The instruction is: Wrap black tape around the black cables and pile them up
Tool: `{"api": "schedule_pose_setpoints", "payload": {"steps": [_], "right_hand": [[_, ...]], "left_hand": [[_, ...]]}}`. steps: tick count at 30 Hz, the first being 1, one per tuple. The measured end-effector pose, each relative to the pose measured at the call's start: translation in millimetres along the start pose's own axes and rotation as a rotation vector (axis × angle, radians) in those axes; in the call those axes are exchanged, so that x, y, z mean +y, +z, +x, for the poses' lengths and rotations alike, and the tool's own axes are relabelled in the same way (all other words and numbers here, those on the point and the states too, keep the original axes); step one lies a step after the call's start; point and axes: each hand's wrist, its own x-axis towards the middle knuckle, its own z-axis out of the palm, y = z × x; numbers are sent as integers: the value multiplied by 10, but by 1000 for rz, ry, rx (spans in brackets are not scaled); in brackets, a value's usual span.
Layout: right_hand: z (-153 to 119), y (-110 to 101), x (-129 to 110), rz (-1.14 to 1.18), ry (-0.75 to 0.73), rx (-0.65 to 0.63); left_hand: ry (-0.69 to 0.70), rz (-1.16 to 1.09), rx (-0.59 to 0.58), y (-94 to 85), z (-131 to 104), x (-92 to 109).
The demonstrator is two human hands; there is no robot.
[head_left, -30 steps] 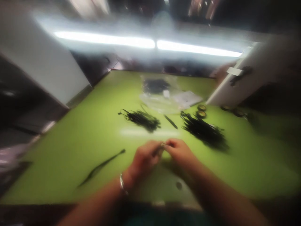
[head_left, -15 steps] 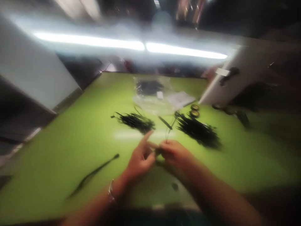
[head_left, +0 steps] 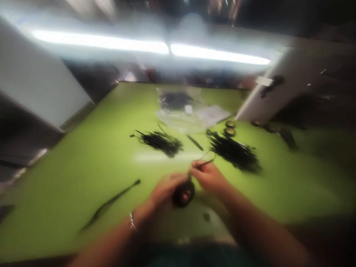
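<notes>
A roll of black tape (head_left: 176,199) is gripped in my left hand (head_left: 166,188), its ring facing me and a reddish patch showing in its hole. My right hand (head_left: 209,177), just to the right and slightly higher, pinches a thin black cable (head_left: 211,160) that loops out beyond the fingertips. A dark strip runs between the roll and my right fingertips; blur hides whether it is tape or cable. Beyond my hands lie two bundles of black cables, a left bundle (head_left: 160,142) and a larger right bundle (head_left: 233,151).
On the green table (head_left: 111,159) a single black cable (head_left: 111,203) lies at left. A dark pen-like tool (head_left: 195,142) rests between the bundles. Further back are a clear plastic bag (head_left: 178,120), tape rolls (head_left: 229,132) and a white panel (head_left: 264,100).
The tape roll has swung into view under my left hand, whose raised index finger has folded down. My right hand has shifted slightly rightward, and the cable in it now leans right.
</notes>
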Motion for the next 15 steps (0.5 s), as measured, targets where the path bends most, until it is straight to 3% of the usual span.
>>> {"api": "schedule_pose_setpoints", "payload": {"steps": [4, 11, 15], "right_hand": [[16, 14, -29, -94, 6, 62], [-3, 50, -5, -50, 88, 26], [-24, 63, 9, -138, 62, 80]], "left_hand": [[108, 19, 68, -7, 17, 0], [147, 61, 143, -1, -24, 36], [212, 42, 195, 35, -48, 39]]}}
